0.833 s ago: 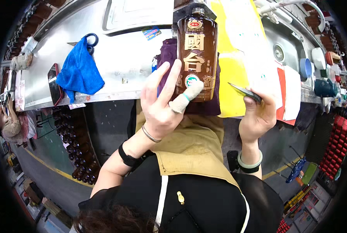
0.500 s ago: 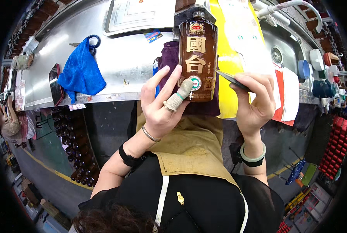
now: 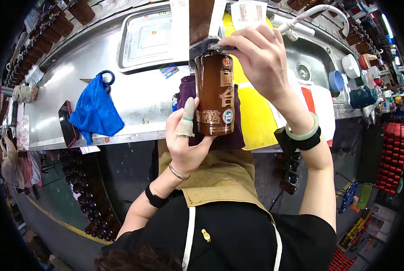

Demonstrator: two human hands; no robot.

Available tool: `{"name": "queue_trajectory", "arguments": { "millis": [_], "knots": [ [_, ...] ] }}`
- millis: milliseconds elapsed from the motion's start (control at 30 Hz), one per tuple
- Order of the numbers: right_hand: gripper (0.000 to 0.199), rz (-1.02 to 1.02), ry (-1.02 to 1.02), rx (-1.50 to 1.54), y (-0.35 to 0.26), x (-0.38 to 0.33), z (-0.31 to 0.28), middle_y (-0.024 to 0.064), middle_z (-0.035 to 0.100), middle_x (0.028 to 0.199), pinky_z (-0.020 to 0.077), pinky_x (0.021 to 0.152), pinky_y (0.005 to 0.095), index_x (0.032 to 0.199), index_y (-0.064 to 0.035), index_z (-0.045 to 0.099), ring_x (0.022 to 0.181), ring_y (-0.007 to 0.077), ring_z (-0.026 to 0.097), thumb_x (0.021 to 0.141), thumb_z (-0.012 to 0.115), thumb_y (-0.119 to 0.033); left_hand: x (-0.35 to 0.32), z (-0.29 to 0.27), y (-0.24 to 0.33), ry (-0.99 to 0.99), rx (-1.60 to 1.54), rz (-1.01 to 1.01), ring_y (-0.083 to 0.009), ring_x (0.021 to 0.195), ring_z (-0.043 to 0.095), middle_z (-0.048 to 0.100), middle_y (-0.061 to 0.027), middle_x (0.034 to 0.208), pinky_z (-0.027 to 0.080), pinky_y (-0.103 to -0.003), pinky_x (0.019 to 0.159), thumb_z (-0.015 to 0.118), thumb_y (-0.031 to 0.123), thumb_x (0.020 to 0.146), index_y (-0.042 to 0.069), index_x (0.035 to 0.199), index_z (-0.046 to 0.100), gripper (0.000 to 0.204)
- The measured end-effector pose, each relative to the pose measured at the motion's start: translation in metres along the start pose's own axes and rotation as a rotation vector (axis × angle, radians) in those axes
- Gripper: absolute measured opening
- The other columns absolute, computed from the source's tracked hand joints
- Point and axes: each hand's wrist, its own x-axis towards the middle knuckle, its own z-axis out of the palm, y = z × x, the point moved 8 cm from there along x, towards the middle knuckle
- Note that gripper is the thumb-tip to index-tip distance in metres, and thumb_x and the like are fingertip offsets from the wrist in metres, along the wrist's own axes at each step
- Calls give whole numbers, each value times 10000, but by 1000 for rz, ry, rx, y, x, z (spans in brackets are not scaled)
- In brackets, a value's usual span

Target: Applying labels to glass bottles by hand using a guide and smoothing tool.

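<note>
A brown glass bottle [image 3: 207, 90] with gold lettering lies on a folded purple cloth [image 3: 187, 90], its neck pointing away from me. My left hand [image 3: 186, 140] is closed around the bottle's base; one finger wears a pale cloth finger cover [image 3: 186, 117] tied with a green band. At the neck, my right hand [image 3: 263, 54] is bent over with its fingers pinched. A dark piece of a slim pointed tool [image 3: 227, 48] shows at those fingertips; most of it is hidden. The bottle's lettered face is turned partly to the right.
A blue cloth [image 3: 98, 110] covers part of some scissors [image 3: 106, 77] at left, beside a phone [image 3: 68, 124]. A metal tray [image 3: 147, 38] lies behind. To the right are a yellow sheet [image 3: 258, 122], papers and a sink [image 3: 308, 54] with a blue bowl [image 3: 336, 81].
The bottle has rolled so its lettering faces right, and sits slightly lower and further left. My right hand has moved from beside its middle up to the neck.
</note>
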Motion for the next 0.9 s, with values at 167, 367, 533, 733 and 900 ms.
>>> {"name": "queue_trajectory", "arguments": {
  "millis": [167, 367, 533, 733, 900],
  "knots": [
    [315, -256, -195, 353, -75, -57, -7, -61, 689, 1001, 484, 765, 338, 1086, -217, 763, 776, 147, 556, 777, 721, -172, -4, 2, -19, -170, 16, -17, -353, 1248, 616, 674, -193, 1347, 491, -413, 1060, 826, -47, 701, -54, 1479, 525, 834],
    [255, 163, 72, -21, 8, -11, -6, 38, 710, 914, 465, 797, 372, 1062, -93, 728, 809, 240, 620, 819, 806, -105, -7, 8, -32, -164, -110, -217, -290, 1236, 634, 660, -166, 1347, 485, -387, 1083, 861, -41, 702, -10, 1509, 492, 888],
    [220, 246, 263, -55, 17, -9, -55, 35, 714, 903, 480, 792, 359, 1045, -91, 737, 833, 234, 648, 838, 800, -51, 9, 2, -6, -153, 165, 51, -286, 1145, 637, 699, -128, 1244, 457, -419, 1022, 849, -2, 662, -2, 1357, 641, 725],
    [201, 802, 201, 603, 37, -98, -31, 72, 683, 997, 518, 827, 269, 1195, 4, 631, 901, 161, 651, 994, 629, 17, 17, -2, 38, -166, 253, 287, -315, 1282, 569, 619, -160, 1388, 404, -463, 1096, 881, 89, 664, 0, 1356, 646, 737],
    [223, 1003, 36, 705, 38, -119, -31, 0, 552, 894, 428, 779, 242, 1218, -23, 595, 810, 81, 512, 1033, 609, -148, 13, 10, -13, -274, 52, -105, -362, 1253, 590, 596, -220, 1431, 425, -489, 1111, 902, 152, 650, -29, 1462, 539, 908]
  ]
}}
